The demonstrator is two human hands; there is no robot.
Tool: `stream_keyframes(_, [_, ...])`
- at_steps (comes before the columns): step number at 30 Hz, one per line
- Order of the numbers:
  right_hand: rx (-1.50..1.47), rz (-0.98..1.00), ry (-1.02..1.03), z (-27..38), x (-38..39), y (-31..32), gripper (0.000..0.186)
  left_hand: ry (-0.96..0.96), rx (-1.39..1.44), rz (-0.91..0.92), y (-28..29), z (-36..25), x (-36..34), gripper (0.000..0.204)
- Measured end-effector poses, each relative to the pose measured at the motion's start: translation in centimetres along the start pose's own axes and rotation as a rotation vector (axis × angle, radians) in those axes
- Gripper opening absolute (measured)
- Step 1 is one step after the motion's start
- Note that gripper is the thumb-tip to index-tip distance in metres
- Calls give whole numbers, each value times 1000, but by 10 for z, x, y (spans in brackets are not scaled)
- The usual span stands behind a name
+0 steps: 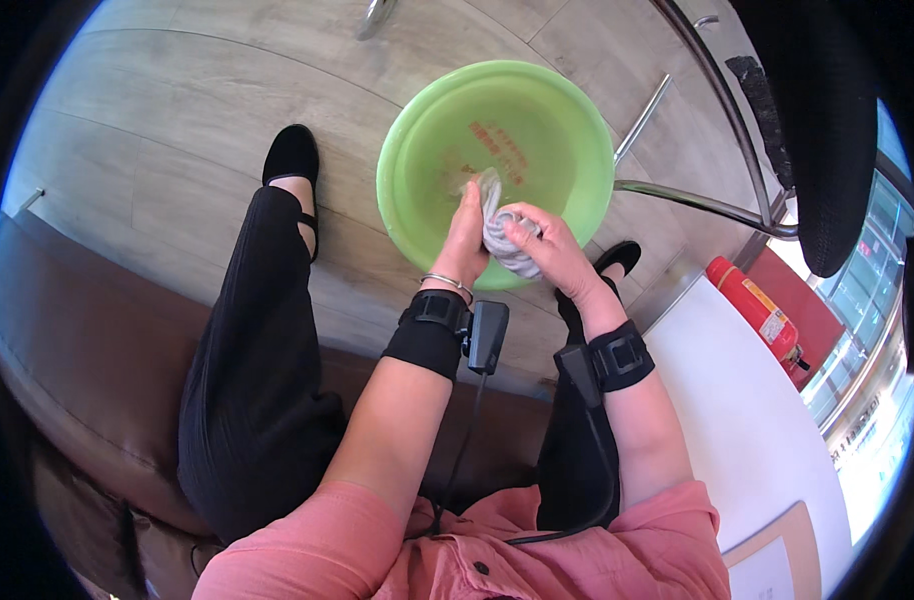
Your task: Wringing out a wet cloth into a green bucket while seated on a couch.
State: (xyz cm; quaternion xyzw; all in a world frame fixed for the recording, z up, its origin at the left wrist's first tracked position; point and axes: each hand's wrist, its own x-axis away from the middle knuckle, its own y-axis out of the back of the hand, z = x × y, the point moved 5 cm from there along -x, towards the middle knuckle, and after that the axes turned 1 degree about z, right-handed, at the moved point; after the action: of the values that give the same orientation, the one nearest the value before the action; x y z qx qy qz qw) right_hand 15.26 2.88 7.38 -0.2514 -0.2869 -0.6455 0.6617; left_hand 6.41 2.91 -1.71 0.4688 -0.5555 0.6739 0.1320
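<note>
Cloth position: the grey cloth (514,258) is bunched between both hands, above the near part of the green basin (417,140). The basin rests on the wood-patterned floor (177,130) and appears to contain clear water; this placement presumably lets drips fall inside it.

Left hand (466,232): the thumb lies along the narrow upper length of the cloth. The fingers appear to grasp that length, although most are hidden.

Right hand (557,252): the fingers grasp the thick, folded bulk, thumb pressed on top. Two separate grips suit squeezing or twisting, since each end can be turned against the other.

Posture: the knees are spread, with one foot on each side of the basin, probably to give the arms straight access from the brown seat (97,340). Both pink sleeves (327,525) end well above the wrist straps (422,340), which likely keeps the fabric dry.
</note>
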Motion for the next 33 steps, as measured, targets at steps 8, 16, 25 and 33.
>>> stream_keyframes(8, [107,-168,64,23,4,-7,27,-101,-164,-158,-32,-8,5,28])
stream_keyframes(16, [379,-551,129,18,-13,-4,29,-40,-208,-257,-20,-6,5,27])
stream_keyframes(25, [750,-820,-47,-19,-27,84,34,-286,-348,-298,-59,-13,10,27])
stream_keyframes(33, [407,-603,48,-52,-3,82,22,-360,-1052,-518,14,-21,5,30])
